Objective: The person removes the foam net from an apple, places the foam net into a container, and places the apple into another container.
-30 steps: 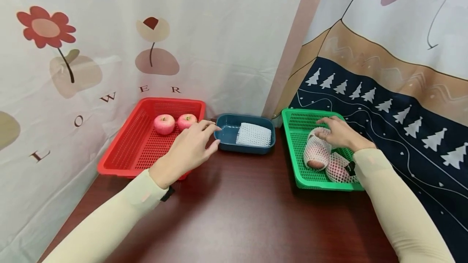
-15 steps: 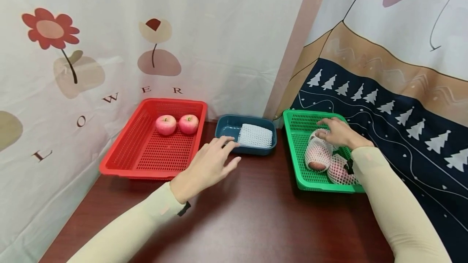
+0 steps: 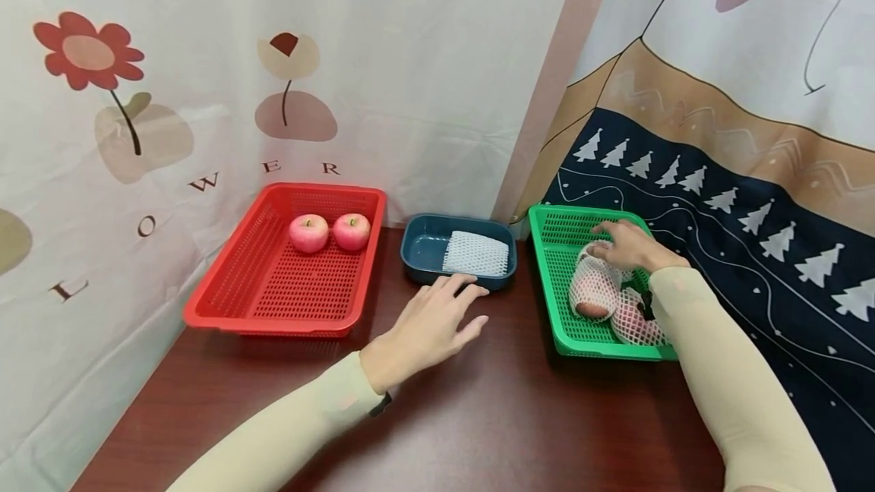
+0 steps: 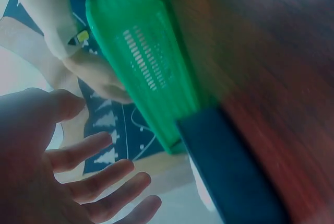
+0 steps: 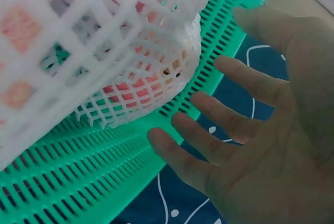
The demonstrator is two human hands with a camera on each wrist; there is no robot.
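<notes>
My left hand (image 3: 425, 334) is over the table just in front of the small blue tray (image 3: 422, 249), fingers spread and holding nothing. A flattened white foam net sleeve (image 3: 476, 253) lies in that tray. My right hand (image 3: 630, 246) is over the far right side of the green basket (image 3: 557, 279). In the right wrist view its fingers (image 5: 198, 138) are spread beside the foam-netted fruit, with a gap between. One netted apple (image 3: 593, 291) lies in the basket's middle, and a second netted apple (image 3: 634, 319) is partly covered by the right sleeve.
At the left stands a red basket (image 3: 294, 310) with two bare apples, a left one (image 3: 309, 233) and a right one (image 3: 352, 231). A printed curtain (image 3: 424, 82) hangs behind the brown table (image 3: 519, 401); a dark blue tree-print part borders the green basket's right.
My left hand has moved right and nearer, from beside the red basket to in front of the blue tray. The right hand has stayed nearly still over the green basket.
</notes>
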